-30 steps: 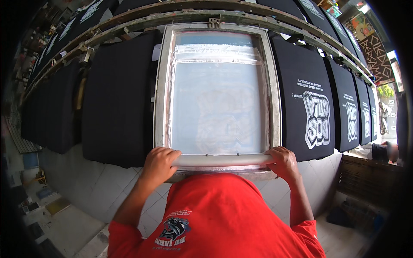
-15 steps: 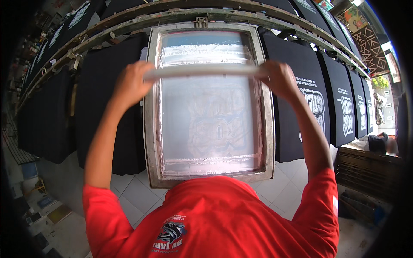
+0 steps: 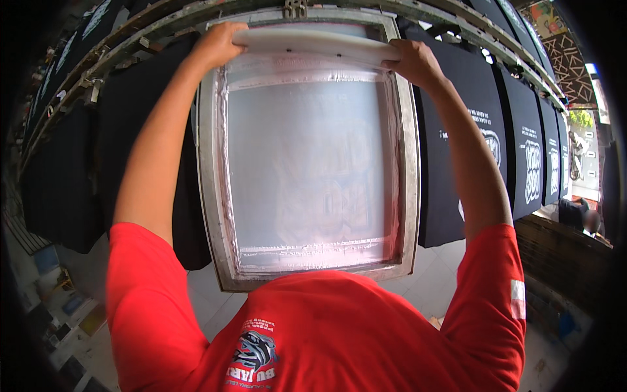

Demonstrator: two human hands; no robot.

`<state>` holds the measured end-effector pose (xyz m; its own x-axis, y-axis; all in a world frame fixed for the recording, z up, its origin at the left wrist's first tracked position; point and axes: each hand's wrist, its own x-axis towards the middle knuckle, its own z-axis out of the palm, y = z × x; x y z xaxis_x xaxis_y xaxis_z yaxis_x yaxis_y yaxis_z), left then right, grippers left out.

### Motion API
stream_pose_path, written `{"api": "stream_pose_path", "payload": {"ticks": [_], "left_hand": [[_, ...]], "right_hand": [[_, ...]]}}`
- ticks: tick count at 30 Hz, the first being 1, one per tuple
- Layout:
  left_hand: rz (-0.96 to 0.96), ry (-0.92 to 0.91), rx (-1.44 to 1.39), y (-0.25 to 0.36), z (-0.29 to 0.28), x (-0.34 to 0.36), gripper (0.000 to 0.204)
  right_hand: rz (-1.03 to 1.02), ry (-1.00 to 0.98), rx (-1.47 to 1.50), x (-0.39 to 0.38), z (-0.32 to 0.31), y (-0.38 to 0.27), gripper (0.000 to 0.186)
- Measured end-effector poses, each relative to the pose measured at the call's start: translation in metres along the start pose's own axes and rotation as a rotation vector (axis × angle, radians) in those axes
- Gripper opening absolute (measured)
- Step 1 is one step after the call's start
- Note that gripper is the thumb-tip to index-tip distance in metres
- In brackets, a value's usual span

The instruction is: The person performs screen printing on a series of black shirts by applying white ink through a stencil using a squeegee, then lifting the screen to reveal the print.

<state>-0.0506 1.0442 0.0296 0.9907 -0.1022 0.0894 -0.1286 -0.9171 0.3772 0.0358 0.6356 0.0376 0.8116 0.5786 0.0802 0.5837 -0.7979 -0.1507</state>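
Note:
A framed printing screen (image 3: 409, 196) lies in front of me, its pale mesh (image 3: 300, 144) showing a faint lettered design. Across the far end of the mesh spans a long whitish squeegee (image 3: 313, 44). My left hand (image 3: 223, 43) is closed round its left end, and my right hand (image 3: 416, 60) grips the right end. White ink (image 3: 307, 78) streaks the mesh just below the squeegee, with another band (image 3: 313, 251) near the frame's close edge. What lies under the screen is mostly hidden.
Black shirts on boards (image 3: 457, 117) flank the screen to the right, several with white prints; plain black ones (image 3: 140, 144) stand to the left. A long rail with a metal hinge clamp (image 3: 295, 9) runs behind the frame. A person (image 3: 578, 215) is at far right.
Both hands have moved the squeegee away from me, from the upper part of the mesh to the frame's far end. My view has shifted slightly too.

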Motion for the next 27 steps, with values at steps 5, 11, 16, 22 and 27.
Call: {"api": "stream_pose_path", "payload": {"ticks": [5,11,16,22,27], "left_hand": [[0.149,-0.046,0.025,-0.006,0.003,0.024,0.029],[0.283,-0.141,0.023,0.005,0.007,0.031,0.023],[0.414,-0.155,0.048,0.039,0.012,0.022,0.017],[0.512,-0.180,0.023,0.072,0.029,0.005,0.018],[0.613,-0.197,0.040,0.098,0.042,-0.012,0.020]], "right_hand": [[0.045,-0.036,0.023,-0.037,-0.004,-0.016,0.029],[0.165,-0.087,0.047,-0.099,-0.013,-0.048,0.029],[0.287,-0.018,0.034,-0.161,-0.009,-0.075,0.023],[0.454,-0.026,0.063,-0.230,-0.017,-0.109,0.025],[0.556,0.000,0.057,-0.285,-0.016,-0.138,0.025]]}}
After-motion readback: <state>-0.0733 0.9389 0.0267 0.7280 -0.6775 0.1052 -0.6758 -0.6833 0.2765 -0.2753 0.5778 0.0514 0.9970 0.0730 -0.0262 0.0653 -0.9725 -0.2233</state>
